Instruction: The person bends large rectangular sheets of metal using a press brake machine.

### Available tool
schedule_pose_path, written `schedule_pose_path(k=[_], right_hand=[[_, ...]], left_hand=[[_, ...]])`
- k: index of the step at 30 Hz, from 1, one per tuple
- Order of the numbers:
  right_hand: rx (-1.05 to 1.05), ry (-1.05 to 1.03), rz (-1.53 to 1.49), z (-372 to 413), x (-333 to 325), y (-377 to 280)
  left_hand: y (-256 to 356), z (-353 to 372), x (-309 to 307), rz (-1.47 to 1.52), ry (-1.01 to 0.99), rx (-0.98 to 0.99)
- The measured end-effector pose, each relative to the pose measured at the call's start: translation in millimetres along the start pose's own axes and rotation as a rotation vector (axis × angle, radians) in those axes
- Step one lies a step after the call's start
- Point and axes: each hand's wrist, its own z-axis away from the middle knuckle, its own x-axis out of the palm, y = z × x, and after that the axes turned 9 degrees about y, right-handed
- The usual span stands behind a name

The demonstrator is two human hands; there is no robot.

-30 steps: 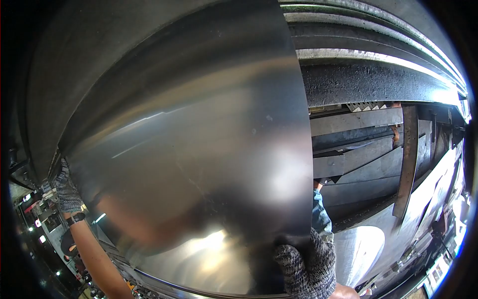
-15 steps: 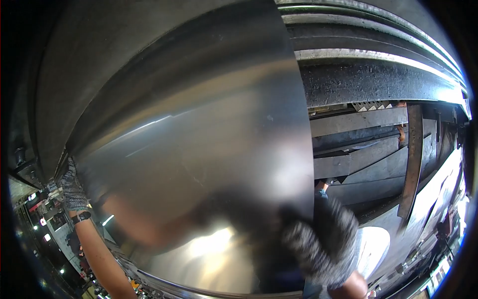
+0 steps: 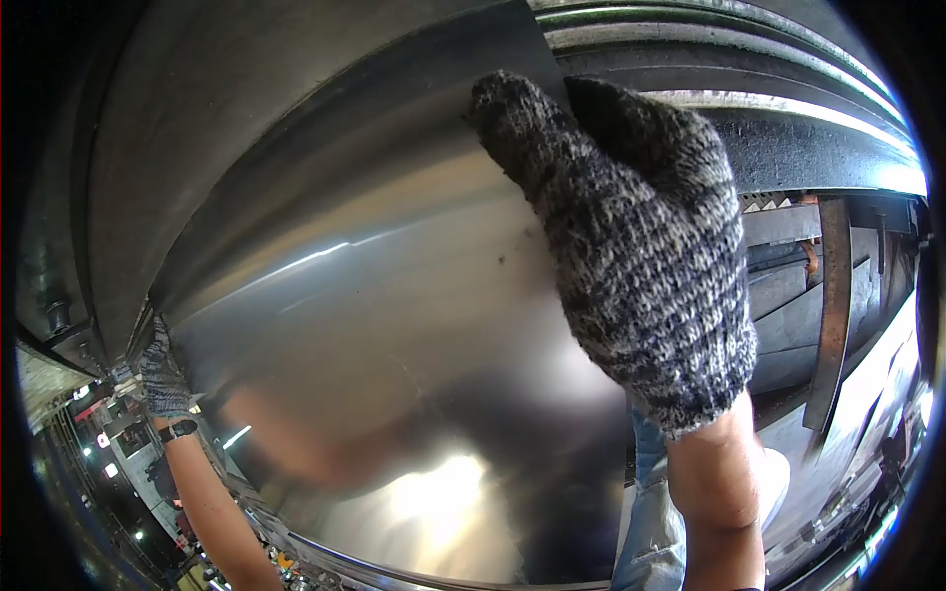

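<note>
A large shiny metal sheet (image 3: pixel 394 325) fills the middle of the view and reflects an arm and a bright light. My left hand (image 3: pixel 164 372), in a grey knitted glove with a dark band at the wrist, is at the sheet's left edge, its fingers wrapped round that edge. Gloved in the same knit, my right hand (image 3: pixel 645 236) is raised at the sheet's right edge. Its thumb lies over the sheet's face and its fingers are at the far side, pinching the edge between them.
Long ridged metal bars (image 3: pixel 788 103) run across the upper right. Below them are stacked metal offcuts (image 3: pixel 788 315) and a rusty upright strip (image 3: pixel 834 305). A dark curved panel (image 3: pixel 236 89) stands at the upper left. Jeans (image 3: pixel 650 512) show at the bottom.
My right hand has moved up along the sheet's right edge from the lower right and now shows sharply. My left hand and the sheet have shifted slightly in view.
</note>
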Motion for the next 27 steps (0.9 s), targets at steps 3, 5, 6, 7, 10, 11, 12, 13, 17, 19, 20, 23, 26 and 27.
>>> schedule_pose_path(k=[3,5,6,7,10,11,12,13,17,19,20,23,26,27], right_hand=[[0.001,-0.002,0.028,0,-1,-2],[0.003,-0.010,0.063,1,-1,-3],[0.005,-0.015,0.082,1,-2,-3],[0.007,-0.021,0.099,1,-2,-3],[0.006,-0.039,0.147,2,-2,-5],[0.006,-0.044,0.163,2,-2,-5],[0.006,-0.049,0.180,2,-2,-5],[0.002,-0.051,0.196,2,-2,-5],[0.005,-0.061,0.263,2,-2,-6],[0.008,-0.070,0.292,2,-2,-7],[0.008,-0.075,0.306,2,-2,-7],[-0.006,-0.097,0.352,3,-2,-7],[-0.459,-0.128,0.617,5,-5,6],[-0.474,-0.177,0.658,6,-6,8]], left_hand=[[4,4,9,1.076,-0.017,-0.230],[-3,0,-34,0.869,-0.063,-0.182],[-5,-3,-56,0.661,-0.106,-0.134],[-5,-2,-52,0.662,-0.108,-0.132],[-2,7,-10,0.478,0.189,-0.074],[4,11,17,0.281,0.108,-0.032],[7,12,25,0.083,0.028,0.009],[8,14,31,0.084,0.029,0.005],[7,14,30,0.320,0.115,-0.023],[6,14,28,0.435,0.152,-0.035],[6,15,26,0.494,0.171,-0.043],[6,17,21,0.675,0.219,-0.079],[17,25,4,0.146,0.115,0.058],[17,23,-8,0.138,0.049,0.032]])
